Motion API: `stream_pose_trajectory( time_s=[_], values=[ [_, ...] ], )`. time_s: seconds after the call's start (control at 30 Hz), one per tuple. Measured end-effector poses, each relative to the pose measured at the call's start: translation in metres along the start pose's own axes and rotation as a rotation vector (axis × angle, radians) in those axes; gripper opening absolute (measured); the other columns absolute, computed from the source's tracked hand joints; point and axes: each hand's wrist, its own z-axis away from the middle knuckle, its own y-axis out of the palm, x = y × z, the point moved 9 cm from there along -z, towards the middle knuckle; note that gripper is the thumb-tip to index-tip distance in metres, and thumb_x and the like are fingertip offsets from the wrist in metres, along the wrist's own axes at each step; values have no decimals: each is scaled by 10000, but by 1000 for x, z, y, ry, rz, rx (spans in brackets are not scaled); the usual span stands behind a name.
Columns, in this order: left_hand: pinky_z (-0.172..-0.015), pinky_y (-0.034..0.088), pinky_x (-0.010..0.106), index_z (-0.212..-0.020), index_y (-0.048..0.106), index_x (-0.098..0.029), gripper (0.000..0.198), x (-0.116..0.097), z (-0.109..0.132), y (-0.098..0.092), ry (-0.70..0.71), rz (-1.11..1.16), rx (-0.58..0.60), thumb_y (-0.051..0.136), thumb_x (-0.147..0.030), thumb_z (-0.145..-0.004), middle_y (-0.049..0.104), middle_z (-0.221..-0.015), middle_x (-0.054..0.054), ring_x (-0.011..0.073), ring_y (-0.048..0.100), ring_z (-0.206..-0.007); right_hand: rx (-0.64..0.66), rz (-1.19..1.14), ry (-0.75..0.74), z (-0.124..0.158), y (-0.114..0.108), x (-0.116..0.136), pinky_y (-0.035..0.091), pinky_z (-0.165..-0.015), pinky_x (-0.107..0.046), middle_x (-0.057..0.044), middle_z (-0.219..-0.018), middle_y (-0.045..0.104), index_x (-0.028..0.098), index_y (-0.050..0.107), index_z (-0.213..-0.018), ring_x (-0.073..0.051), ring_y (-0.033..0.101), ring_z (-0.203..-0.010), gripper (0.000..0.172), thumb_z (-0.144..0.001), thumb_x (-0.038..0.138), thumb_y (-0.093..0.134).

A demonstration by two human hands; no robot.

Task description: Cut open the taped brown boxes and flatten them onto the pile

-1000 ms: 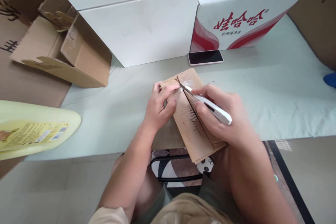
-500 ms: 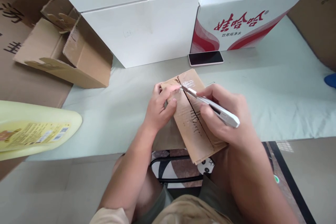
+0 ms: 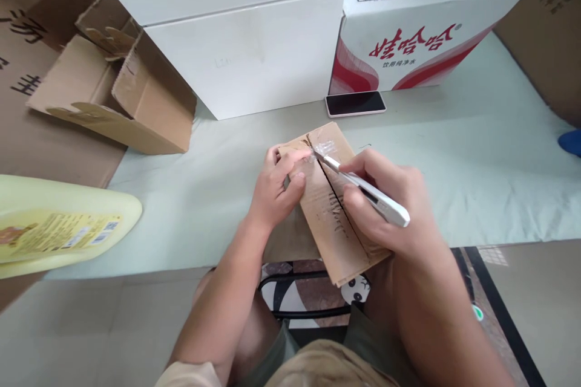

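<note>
A small brown cardboard box (image 3: pixel 324 211) lies tilted at the table's front edge, its lower end sticking out past the edge. A dark seam runs down its top, with clear tape (image 3: pixel 325 148) crumpled near the far end. My left hand (image 3: pixel 279 184) grips the box's left side, the index finger pressing on top close to the tape. In my right hand (image 3: pixel 385 193) is a white utility knife (image 3: pixel 374 195), its blade tip at the seam beside the tape and my left fingertip. The fingers of my right hand are wrapped round the knife's handle.
Behind the box lies a phone (image 3: pixel 355 104), in front of white cartons (image 3: pixel 254 60) and a red-and-white carton (image 3: pixel 408 42). An opened cardboard box (image 3: pixel 136 91) stands at left, near a yellow bottle (image 3: pixel 68 224). A blue object (image 3: pixel 570 142) shows at the right edge.
The knife and my right hand have shifted very slightly toward the left, with the blade still at the tape. My left hand and the box stay about where they were.
</note>
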Motion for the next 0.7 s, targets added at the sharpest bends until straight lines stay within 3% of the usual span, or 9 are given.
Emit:
stream_pose_trajectory(
  time_s=[0.1,0.23,0.43,0.6,0.7],
  values=[
    [-1057,522,480,-1304,686,-244,478,-2,0,-1,21,12,-1,428,-560,-1054,704,-1275,120,294,588,-1214,-30,-16,2,1,-2,-1,353,-508,-249,53,-594,574,239,588,-863,-112,458,-497,54,-817,256,610],
    [-1039,533,479,-1290,690,-247,416,-1,0,-1,2,-4,5,456,-486,-1043,698,-1256,117,294,597,-1194,50,-13,55,0,6,-6,397,-528,-254,39,-643,650,235,636,-883,-115,511,-508,69,-821,249,611],
    [-1085,527,493,-1345,660,-253,506,1,2,0,3,47,-36,426,-593,-1054,680,-1312,129,296,608,-1245,-60,-91,59,2,-5,-7,375,-493,-262,35,-600,601,228,620,-825,-119,480,-498,49,-823,270,596],
    [-1045,567,448,-1564,441,-269,704,23,5,-1,-111,211,-91,498,-689,-1002,545,-1573,173,326,579,-1398,-122,-211,79,7,-11,-18,396,-497,-290,26,-601,572,239,623,-842,-137,483,-494,41,-842,249,583],
    [-1107,547,465,-1534,459,-269,638,33,5,-4,-189,307,-92,500,-611,-997,519,-1623,155,335,531,-1476,-124,-335,57,9,-10,-22,396,-484,-309,10,-629,575,241,620,-867,-147,476,-491,97,-877,321,566]
  ],
)
